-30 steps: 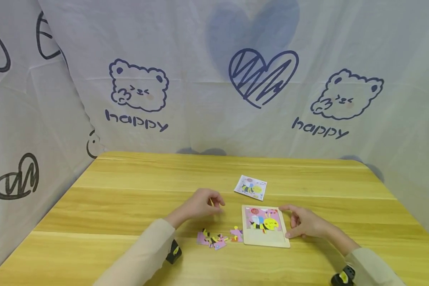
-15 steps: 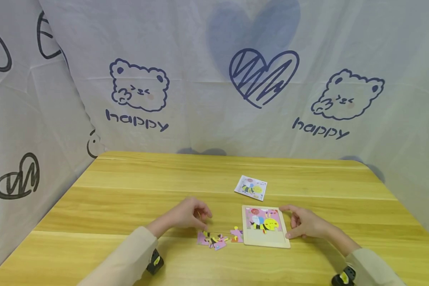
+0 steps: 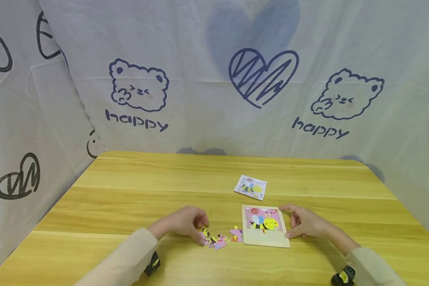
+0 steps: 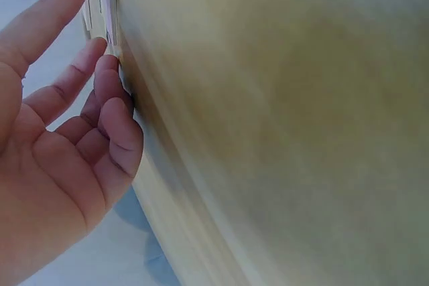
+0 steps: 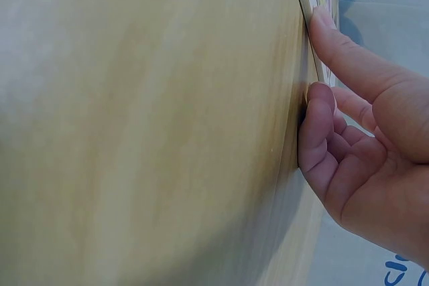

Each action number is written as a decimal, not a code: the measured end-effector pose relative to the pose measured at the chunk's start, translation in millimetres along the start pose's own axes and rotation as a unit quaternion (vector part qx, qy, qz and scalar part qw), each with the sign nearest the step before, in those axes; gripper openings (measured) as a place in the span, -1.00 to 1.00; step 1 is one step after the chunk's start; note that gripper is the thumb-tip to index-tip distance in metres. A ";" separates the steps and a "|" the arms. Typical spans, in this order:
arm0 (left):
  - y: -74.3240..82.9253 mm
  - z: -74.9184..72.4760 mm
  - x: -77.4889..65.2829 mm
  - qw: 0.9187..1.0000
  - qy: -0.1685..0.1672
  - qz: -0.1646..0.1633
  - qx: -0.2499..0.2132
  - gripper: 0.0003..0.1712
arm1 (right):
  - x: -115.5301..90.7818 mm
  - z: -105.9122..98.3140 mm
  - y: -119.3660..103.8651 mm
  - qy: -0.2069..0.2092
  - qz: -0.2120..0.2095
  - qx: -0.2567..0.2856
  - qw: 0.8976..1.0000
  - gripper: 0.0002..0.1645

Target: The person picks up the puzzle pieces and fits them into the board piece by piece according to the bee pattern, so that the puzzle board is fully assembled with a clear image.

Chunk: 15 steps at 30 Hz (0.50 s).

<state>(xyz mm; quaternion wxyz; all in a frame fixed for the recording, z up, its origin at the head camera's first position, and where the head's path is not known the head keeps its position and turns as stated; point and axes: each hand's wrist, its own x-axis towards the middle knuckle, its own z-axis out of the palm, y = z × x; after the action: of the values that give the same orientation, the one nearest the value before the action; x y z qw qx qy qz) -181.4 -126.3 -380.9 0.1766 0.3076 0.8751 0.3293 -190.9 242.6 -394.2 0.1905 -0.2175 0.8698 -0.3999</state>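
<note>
While the wooden bee puzzle tray (image 3: 266,239) lies flat on the wood-grain table (image 3: 157,171), loose jigsaw pieces (image 3: 219,244) lie just beside its left edge. The left hand (image 3: 184,219) is at their left end, thumb and forefinger parted; whether it pinches a piece cannot be told. The right hand (image 3: 305,222), thumb and forefinger spread, touches the tray's right edge. Beyond lies a bee picture card (image 3: 251,187).

Soft light, faint shadows, blur (wrist views)

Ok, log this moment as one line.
left hand: at loose puzzle pieces, grip unclear | right hand: holds wooden frame at right edge | frame: near part unfilled | picture card: beyond frame
</note>
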 end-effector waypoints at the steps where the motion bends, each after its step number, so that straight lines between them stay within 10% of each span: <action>1: 0.7 0.0 0.1 1.000 -0.001 -0.002 0.006 -0.61 | 0.0 0.0 0.2 0.000 0.000 0.002 1.000 -0.06; 15: 6.0 2.2 1.5 1.000 0.004 0.001 0.031 -0.60 | -0.1 -0.3 -2.0 0.003 0.006 0.006 1.000 -0.06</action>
<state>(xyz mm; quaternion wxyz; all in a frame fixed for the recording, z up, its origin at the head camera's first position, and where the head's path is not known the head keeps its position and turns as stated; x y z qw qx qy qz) -178.9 -120.6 -378.6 0.1634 0.3123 0.8853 0.3033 -190.6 241.7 -392.5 0.1919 -0.2102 0.8692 -0.4044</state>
